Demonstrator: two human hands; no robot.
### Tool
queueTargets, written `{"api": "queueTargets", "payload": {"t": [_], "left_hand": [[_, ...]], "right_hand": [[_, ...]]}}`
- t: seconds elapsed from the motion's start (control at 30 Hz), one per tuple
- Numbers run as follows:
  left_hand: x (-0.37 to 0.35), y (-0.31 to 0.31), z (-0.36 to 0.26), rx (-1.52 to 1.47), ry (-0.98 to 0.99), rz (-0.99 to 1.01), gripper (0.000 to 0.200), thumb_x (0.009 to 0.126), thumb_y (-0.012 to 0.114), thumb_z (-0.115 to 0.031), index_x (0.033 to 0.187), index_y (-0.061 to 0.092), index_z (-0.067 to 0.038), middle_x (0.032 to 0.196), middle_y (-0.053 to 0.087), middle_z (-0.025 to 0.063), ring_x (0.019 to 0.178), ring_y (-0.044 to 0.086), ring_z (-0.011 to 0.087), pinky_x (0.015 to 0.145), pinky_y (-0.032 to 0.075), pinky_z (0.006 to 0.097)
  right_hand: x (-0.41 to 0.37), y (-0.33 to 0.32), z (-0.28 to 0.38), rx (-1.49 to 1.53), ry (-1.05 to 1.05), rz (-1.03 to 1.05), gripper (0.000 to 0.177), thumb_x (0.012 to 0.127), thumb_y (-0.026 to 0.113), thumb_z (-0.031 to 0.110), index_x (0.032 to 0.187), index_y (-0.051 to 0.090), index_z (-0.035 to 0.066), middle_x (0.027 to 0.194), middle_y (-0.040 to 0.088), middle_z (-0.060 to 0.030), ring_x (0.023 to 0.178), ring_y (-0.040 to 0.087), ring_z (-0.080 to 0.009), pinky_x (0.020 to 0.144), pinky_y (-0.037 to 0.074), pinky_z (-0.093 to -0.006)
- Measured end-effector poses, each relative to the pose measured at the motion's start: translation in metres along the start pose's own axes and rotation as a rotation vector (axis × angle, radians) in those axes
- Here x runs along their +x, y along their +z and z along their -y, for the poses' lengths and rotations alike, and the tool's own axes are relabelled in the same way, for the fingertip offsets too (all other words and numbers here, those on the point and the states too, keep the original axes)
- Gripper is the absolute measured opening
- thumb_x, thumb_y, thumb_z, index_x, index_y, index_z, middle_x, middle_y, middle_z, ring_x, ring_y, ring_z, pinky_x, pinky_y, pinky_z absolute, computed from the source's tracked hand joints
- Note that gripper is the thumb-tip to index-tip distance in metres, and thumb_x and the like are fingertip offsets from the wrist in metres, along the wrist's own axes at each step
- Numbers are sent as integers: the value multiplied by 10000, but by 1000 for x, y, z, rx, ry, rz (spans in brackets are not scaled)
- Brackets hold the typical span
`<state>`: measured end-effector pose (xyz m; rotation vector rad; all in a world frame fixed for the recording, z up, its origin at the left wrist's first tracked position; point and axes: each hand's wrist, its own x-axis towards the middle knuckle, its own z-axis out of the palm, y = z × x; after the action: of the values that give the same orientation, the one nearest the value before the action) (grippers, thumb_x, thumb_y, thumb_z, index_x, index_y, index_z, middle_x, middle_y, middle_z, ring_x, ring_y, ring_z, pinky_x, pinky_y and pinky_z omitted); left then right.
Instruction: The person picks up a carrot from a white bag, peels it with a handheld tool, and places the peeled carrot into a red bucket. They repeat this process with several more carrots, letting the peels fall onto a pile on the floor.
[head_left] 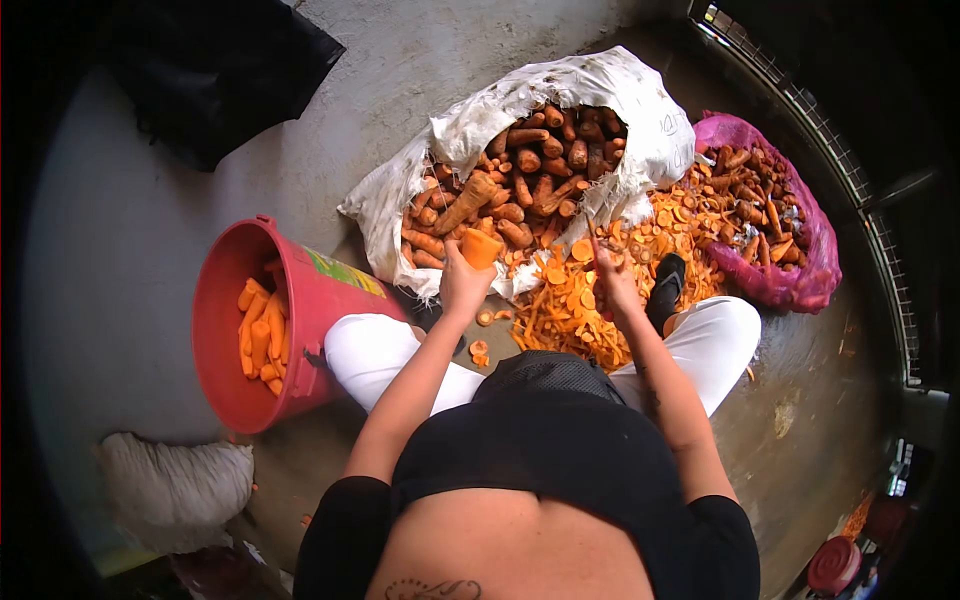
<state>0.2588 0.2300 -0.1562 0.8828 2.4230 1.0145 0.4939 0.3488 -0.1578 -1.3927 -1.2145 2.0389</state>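
Our black top [530, 440] is nearest. Beyond it, our left hand [465, 280] grips a thick carrot [481, 249] before the white sack [388, 215]; our right hand [621, 286] seems closed around a slim tool [593, 236], too small to identify. Peels [572, 318] lie between our feet. To work well, we should hold the carrot steady, fingertips clear of the tool, strokes directed over the peels.

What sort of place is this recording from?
Probably a vegetable-preparation area: a white sack holds unpeeled carrots, a red bucket holds peeled carrots, and carrot scraps lie heaped on the floor.
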Motion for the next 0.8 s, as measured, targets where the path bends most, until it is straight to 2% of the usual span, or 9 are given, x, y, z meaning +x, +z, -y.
{"api": "queueTargets", "payload": {"t": [0.1, 0.23, 0.3, 0.43, 0.47, 0.57, 0.6, 0.7, 0.8], "left_hand": [[-9, -7, -3, 154, 241, -101, 500, 703, 744, -189, 1107, 486, -47, 1047, 596, 168, 936, 594, 403, 805, 480, 472], [-15, -14, 3, 231, 506, -135, 465, 678, 761, -168, 1058, 523, -48, 1004, 588, 137, 938, 600, 366, 831, 474, 453], [-14, -16, 3, 227, 552, -115, 473, 668, 765, -157, 1057, 520, -47, 1009, 589, 143, 925, 605, 370, 811, 483, 459], [-14, -20, -13, 202, 156, 124, 562, 701, 785, -280, 1135, 527, -35, 847, 616, 160, 794, 640, 374, 727, 512, 461], [-4, 4, 23, 42, 281, 13, 643, 762, 718, -497, 1161, 528, -30, 724, 589, 96, 641, 633, 269, 636, 528, 376], [8, -19, 19, -1233, -587, 778, 729, 790, 580, -686, 1131, 545, -43, 703, 546, 35, 565, 568, 138, 537, 498, 267], [6, -16, 26, -1399, -496, 860, 819, 792, 424, -802, 1105, 550, -56, 719, 517, 15, 578, 522, 74, 513, 470, 192], [9, -7, 36, -1658, -596, 786, 797, 808, 385, -800, 1073, 549, -66, 753, 540, 38, 596, 547, 104, 515, 490, 208], [2, -5, 13, -1652, -766, 375, 618, 913, 370, -665, 1053, 538, -87, 783, 567, 76, 643, 584, 162, 543, 537, 251]], "right_hand": [[9, 15, -6, -366, -267, 105, 416, 959, 496, 448, 977, 641, 60, 560, 459, 22, 469, 406, -55, 431, 321, -231], [-11, 39, -6, -256, -436, 184, 331, 974, 522, 352, 1110, 640, 73, 568, 468, 21, 447, 404, -59, 404, 303, -235], [-16, 41, 0, -53, -241, 327, 396, 969, 515, 405, 1170, 602, 75, 513, 412, 26, 384, 342, -81, 386, 278, -247], [-12, 45, -3, 90, 8, 214, 450, 945, 508, 499, 1083, 575, 76, 491, 333, 35, 362, 286, -96, 379, 257, -258], [-6, 42, -5, 108, 68, 184, 438, 949, 492, 512, 1040, 562, 88, 513, 320, 40, 386, 293, -92, 390, 269, -256], [-1, 37, -2, 132, 195, 99, 446, 939, 478, 556, 992, 545, 118, 546, 290, 44, 430, 287, -95, 418, 266, -253], [2, 34, -3, 160, 199, 121, 447, 933, 484, 561, 984, 544, 121, 545, 286, 45, 430, 281, -97, 420, 261, -253], [9, 34, -7, 255, 210, 157, 446, 914, 513, 573, 969, 541, 131, 539, 283, 46, 432, 277, -101, 424, 250, -258], [8, 39, -9, 349, 208, 183, 393, 905, 563, 523, 944, 530, 134, 522, 304, 45, 415, 301, -102, 406, 267, -261]]}}
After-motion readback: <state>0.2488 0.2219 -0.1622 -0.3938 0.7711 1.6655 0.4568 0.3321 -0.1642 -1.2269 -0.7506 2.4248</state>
